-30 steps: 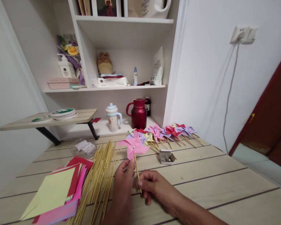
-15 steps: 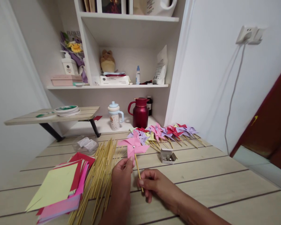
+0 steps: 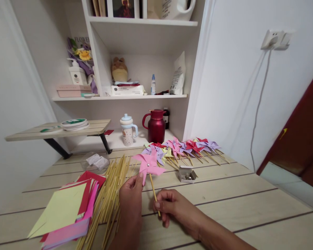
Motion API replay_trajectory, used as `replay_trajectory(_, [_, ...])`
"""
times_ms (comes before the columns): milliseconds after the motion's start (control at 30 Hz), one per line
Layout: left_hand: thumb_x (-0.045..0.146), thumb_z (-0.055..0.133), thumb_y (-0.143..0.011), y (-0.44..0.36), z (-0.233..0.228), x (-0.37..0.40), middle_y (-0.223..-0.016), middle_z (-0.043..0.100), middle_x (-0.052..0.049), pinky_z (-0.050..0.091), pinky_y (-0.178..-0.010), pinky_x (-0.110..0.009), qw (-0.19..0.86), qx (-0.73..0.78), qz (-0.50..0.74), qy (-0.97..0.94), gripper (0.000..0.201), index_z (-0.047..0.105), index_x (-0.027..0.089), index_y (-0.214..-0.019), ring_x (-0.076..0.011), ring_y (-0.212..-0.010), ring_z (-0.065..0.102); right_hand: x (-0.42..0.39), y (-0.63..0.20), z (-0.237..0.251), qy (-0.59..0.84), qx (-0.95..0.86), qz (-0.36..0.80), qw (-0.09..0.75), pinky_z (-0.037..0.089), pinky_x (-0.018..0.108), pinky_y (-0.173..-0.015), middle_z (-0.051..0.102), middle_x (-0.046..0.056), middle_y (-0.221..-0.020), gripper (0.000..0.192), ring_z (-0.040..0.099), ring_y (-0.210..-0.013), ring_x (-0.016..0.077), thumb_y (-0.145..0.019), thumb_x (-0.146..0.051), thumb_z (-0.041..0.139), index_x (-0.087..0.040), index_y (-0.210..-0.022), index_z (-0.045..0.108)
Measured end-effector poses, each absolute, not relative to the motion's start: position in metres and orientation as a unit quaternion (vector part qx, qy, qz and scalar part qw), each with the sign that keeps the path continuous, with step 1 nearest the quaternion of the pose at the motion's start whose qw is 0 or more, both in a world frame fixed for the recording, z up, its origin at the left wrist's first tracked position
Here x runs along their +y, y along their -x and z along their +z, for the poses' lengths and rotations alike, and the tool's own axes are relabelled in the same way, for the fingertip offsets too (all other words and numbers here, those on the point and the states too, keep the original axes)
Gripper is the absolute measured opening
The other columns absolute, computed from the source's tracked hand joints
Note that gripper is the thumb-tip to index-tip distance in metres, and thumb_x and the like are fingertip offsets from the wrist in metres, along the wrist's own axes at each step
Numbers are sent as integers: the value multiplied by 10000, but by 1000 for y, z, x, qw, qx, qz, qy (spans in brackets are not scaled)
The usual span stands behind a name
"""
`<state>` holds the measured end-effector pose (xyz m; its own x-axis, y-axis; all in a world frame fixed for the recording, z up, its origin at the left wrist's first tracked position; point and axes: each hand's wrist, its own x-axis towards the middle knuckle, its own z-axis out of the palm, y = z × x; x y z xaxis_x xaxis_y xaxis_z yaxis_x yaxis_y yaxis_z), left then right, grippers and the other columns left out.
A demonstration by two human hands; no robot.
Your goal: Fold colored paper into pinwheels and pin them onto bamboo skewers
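A pink paper pinwheel (image 3: pixel 149 164) with a small metal pin at its centre is held up in front of me. My left hand (image 3: pixel 131 194) pinches one of its lower blades between thumb and fingers. The pinwheel's thin wooden stick (image 3: pixel 153 189) slants down to my right hand (image 3: pixel 169 206), whose thumb and fingers are closed around its lower end. Left of my left hand lies a heap of loose wooden sticks (image 3: pixel 111 191). Beyond the hands, a small open box (image 3: pixel 187 174) holds metal pins.
Finished pinwheels (image 3: pixel 195 146) lie in a row at the back. Coloured paper sheets (image 3: pixel 59 208) are stacked at left, near a clear container (image 3: pixel 95 161). A red jug (image 3: pixel 156 126) and a cup (image 3: pixel 127 130) stand behind. A small raised stand (image 3: pixel 99 125) carries tape rolls.
The pink pinwheel's blades have turned slightly, and my left hand has shifted a little left with the pinched blade. My right hand keeps its hold on the stick.
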<state>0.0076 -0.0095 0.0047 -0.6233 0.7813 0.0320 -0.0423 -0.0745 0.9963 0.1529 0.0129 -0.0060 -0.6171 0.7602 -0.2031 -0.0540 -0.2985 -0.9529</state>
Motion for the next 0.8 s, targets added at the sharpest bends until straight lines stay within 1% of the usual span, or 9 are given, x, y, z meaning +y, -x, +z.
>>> replay_trajectory(133, [625, 738, -582, -7, 10, -8, -602, 620, -5, 397, -631, -297, 304, 617, 665, -290, 494, 723, 147, -704, -184, -634, 526, 12, -153, -4, 344, -519, 730, 281, 431, 213, -422, 574, -35, -511, 241, 484, -420, 76, -575, -332, 764, -151, -630, 616])
replay_trajectory(333, [586, 733, -605, -4, 10, -6, -617, 673, -36, 434, -670, -320, 294, 620, 672, -279, 469, 740, 137, -739, -227, -685, 608, 11, -153, -4, 341, -522, 729, 281, 433, 217, -426, 593, -28, -533, 224, 488, -429, 77, -575, -318, 750, -148, -639, 618])
replay_trajectory(500, [603, 705, -640, -2, 10, -6, -587, 664, -35, 445, -634, -329, 271, 629, 676, -273, 458, 724, 150, -709, -227, -643, 620, 10, -153, -4, 340, -525, 728, 279, 427, 221, -436, 594, -24, -534, 233, 486, -434, 77, -580, -326, 747, -145, -645, 615])
replay_trajectory(567, [622, 685, -659, -3, 12, -6, -629, 682, -47, 462, -639, -336, 276, 621, 686, -259, 482, 723, 146, -726, -230, -652, 635, 10, -153, -4, 337, -526, 729, 279, 426, 225, -439, 593, -22, -532, 248, 488, -436, 81, -577, -338, 753, -146, -639, 609])
replay_trajectory(667, [617, 628, -724, -4, 13, -6, -746, 713, -73, 486, -669, -342, 286, 601, 706, -242, 501, 730, 134, -805, -229, -709, 657, 11, -153, -4, 333, -525, 732, 279, 424, 230, -438, 578, -28, -514, 277, 483, -427, 83, -568, -359, 770, -155, -622, 592])
replay_trajectory(800, [566, 540, -813, 0, 8, -5, -841, 690, -71, 500, -686, -342, 250, 597, 725, -234, 488, 723, 137, -955, -205, -743, 639, 12, -153, -4, 329, -514, 736, 292, 427, 227, -431, 605, -21, -543, 310, 487, -418, 76, -555, -384, 795, -156, -625, 597])
